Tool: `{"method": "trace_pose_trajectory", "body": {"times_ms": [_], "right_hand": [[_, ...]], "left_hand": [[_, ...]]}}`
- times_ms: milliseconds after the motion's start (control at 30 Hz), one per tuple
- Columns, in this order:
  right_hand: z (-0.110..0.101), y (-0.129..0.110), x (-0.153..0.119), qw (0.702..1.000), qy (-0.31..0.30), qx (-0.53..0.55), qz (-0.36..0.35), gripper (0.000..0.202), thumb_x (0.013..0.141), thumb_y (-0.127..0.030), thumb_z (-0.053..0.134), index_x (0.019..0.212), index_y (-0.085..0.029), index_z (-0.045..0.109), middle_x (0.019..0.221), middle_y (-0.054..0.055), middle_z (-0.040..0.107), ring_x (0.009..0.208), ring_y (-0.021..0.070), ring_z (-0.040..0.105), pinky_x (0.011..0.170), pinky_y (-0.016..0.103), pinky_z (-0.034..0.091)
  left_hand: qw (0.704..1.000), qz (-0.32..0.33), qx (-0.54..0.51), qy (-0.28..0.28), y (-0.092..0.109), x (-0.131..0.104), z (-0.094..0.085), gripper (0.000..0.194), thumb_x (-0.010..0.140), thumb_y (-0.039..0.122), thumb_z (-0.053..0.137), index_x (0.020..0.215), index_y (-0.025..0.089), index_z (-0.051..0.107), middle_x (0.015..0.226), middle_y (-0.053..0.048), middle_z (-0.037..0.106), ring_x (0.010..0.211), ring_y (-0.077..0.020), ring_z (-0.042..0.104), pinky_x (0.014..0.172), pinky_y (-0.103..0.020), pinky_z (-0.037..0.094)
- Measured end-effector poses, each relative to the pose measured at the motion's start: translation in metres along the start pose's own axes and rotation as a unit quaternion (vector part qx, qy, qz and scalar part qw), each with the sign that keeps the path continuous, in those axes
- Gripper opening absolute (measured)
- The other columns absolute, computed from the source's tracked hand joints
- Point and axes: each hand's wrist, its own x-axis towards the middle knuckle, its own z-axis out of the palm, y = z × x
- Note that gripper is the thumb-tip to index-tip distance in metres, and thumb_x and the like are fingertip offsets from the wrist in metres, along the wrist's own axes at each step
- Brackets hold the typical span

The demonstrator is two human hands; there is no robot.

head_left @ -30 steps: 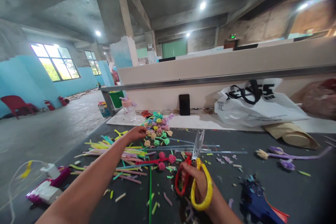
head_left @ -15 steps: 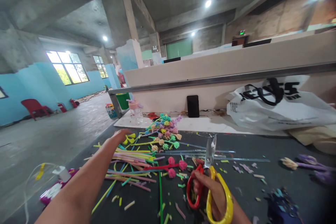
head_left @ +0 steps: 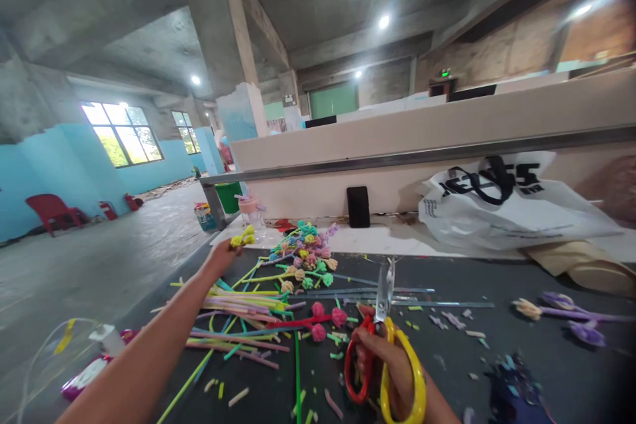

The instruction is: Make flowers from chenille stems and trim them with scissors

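Note:
My left hand is raised over the far left of the dark table, its fingers closed on a yellow pipe-cleaner flower. Scissors with one red and one yellow handle are in my right hand; their blades point away from me and look slightly parted. Between the hands lies a red-stemmed stalk with pink balls. Loose pipe cleaners in pastel colours spread under my left forearm. Beyond them is a pile of finished pipe-cleaner flowers in many colours.
A black phone leans on the partition. A white plastic bag sits at the back right, and a pink-lidded cup at the back left. Purple flowers and a dark blue item lie right. Cut scraps dot the table.
My left hand has lifted the yellow flower up from the table and away from the pile. The right hand still holds the scissors. The view has shifted slightly.

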Motion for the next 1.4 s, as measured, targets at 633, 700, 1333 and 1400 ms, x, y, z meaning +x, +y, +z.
{"method": "trace_pose_trajectory", "body": {"times_ms": [633, 700, 1333, 1400], "right_hand": [[-0.006, 0.003, 0.002, 0.999, -0.048, -0.026, 0.004, 0.068, 0.063, -0.026, 0.073, 0.121, -0.022, 0.037, 0.053, -0.005, 0.057, 0.042, 0.009, 0.048, 0.043, 0.021, 0.039], [-0.006, 0.004, 0.002, 0.998, -0.049, -0.034, 0.0, 0.069, 0.063, -0.026, 0.073, 0.122, -0.022, 0.036, 0.054, -0.004, 0.057, 0.043, 0.0094, 0.048, 0.043, 0.022, 0.04], [0.009, -0.002, -0.023, 0.993, -0.117, -0.014, 0.008, 0.056, 0.071, -0.024, 0.067, 0.119, -0.027, 0.039, 0.061, -0.005, 0.057, 0.047, 0.0093, 0.05, 0.047, 0.021, 0.042], [0.013, -0.004, -0.027, 0.99, -0.14, -0.017, 0.006, 0.055, 0.068, -0.025, 0.069, 0.116, -0.026, 0.042, 0.065, -0.004, 0.06, 0.049, 0.0109, 0.054, 0.051, 0.024, 0.045]], "left_hand": [[0.851, -0.118, -0.49, -0.149, 0.06, -0.146, 0.117, 0.022, 0.07, 0.031, 0.065, 0.064, 0.013, 0.052, 0.049, 0.004, 0.051, 0.034, -0.0017, 0.034, 0.036, -0.017, 0.03], [0.851, -0.116, -0.489, -0.15, 0.057, -0.15, 0.118, 0.021, 0.069, 0.03, 0.065, 0.067, 0.014, 0.052, 0.048, 0.004, 0.052, 0.033, -0.0018, 0.034, 0.036, -0.016, 0.029], [0.897, -0.127, -0.348, -0.243, 0.063, -0.176, 0.122, 0.028, 0.062, 0.038, 0.069, 0.067, 0.013, 0.057, 0.043, 0.004, 0.054, 0.031, -0.0047, 0.042, 0.034, -0.018, 0.035], [0.889, -0.133, -0.346, -0.268, 0.064, -0.179, 0.124, 0.028, 0.062, 0.037, 0.069, 0.062, 0.013, 0.055, 0.042, 0.004, 0.053, 0.03, -0.0043, 0.041, 0.033, -0.017, 0.034]]}}
